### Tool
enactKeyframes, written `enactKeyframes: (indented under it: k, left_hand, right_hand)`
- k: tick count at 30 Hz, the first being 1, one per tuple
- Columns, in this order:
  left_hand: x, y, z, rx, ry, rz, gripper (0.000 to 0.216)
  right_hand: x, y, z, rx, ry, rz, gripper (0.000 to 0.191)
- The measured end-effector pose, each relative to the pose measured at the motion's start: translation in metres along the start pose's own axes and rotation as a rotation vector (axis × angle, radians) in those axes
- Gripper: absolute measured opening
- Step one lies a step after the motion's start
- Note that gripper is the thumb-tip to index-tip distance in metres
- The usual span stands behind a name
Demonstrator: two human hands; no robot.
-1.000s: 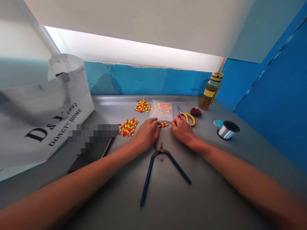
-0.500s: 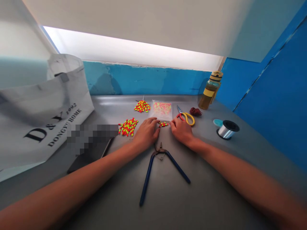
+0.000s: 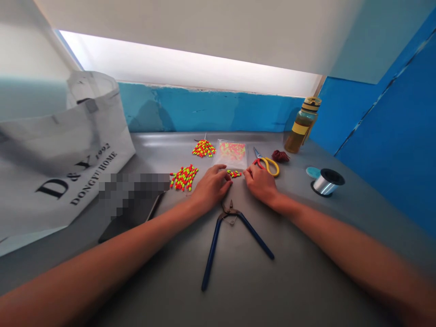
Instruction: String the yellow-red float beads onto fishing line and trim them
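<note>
Bead row (image 3: pixel 234 173) lies L-R btwn our hands, L hand (image 3: pixel 211 188) fingers (image 3: pixel 228 180) curled at its left end, R hand (image 3: pixel 260 182) fingers (image 3: pixel 247 172) bunched just off its right end, can't tell if pinching.

On my head feed, the left hand (image 3: pixel 211 188) and right hand (image 3: pixel 260 184) rest on the grey worktop (image 3: pixel 289 254), either side of a short row of red-and-yellow beads (image 3: pixel 234 173), close against it. Just beyond I see a clear plastic bag of beads (image 3: pixel 230 154) and yellow-handled scissors (image 3: pixel 267 166); blue-handled pliers (image 3: pixel 213 254) lie nearer, below the hands.
</note>
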State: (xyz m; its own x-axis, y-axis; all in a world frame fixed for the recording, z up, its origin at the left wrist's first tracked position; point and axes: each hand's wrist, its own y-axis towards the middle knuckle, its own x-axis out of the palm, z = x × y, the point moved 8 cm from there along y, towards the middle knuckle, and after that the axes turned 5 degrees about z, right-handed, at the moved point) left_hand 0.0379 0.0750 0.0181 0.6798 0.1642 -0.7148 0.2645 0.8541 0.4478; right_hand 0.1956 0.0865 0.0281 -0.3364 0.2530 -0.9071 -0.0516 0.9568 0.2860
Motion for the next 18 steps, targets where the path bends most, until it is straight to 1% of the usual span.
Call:
enactKeyframes:
  k: [3, 5, 6, 7, 9, 11, 14, 18]
  left_hand:
    - [-0.007, 0.002, 0.004, 0.010, -0.056, 0.067, 0.011]
    - [-0.013, 0.003, 0.004, -0.060, -0.157, 0.126, 0.010]
    - [-0.014, 0.003, 0.003, -0.130, -0.240, 0.141, 0.011]
    - [-0.012, 0.003, 0.001, -0.229, -0.340, 0.123, 0.014]
    - [-0.005, 0.000, -0.002, -0.400, -0.609, 0.086, 0.021]
    - [0.001, -0.002, -0.003, -0.517, -0.826, 0.071, 0.023]
    - [0.007, -0.005, -0.006, -0.629, -1.018, 0.062, 0.023]
    - [0.010, -0.005, -0.008, -0.716, -1.180, 0.023, 0.024]
  right_hand:
    - [-0.003, -0.001, 0.002, 0.009, 0.037, 0.039, 0.027]
    - [-0.005, -0.001, 0.002, 0.003, 0.071, 0.080, 0.025]
    - [-0.007, -0.001, 0.002, -0.004, 0.093, 0.104, 0.025]
    - [-0.008, -0.002, 0.001, -0.013, 0.120, 0.131, 0.025]
    - [-0.013, -0.003, -0.001, -0.031, 0.186, 0.189, 0.024]
    - [-0.018, -0.005, -0.004, -0.052, 0.250, 0.246, 0.024]
    - [-0.026, -0.011, -0.011, -0.108, 0.306, 0.310, 0.025]
    - [-0.032, -0.018, -0.020, -0.196, 0.329, 0.343, 0.028]
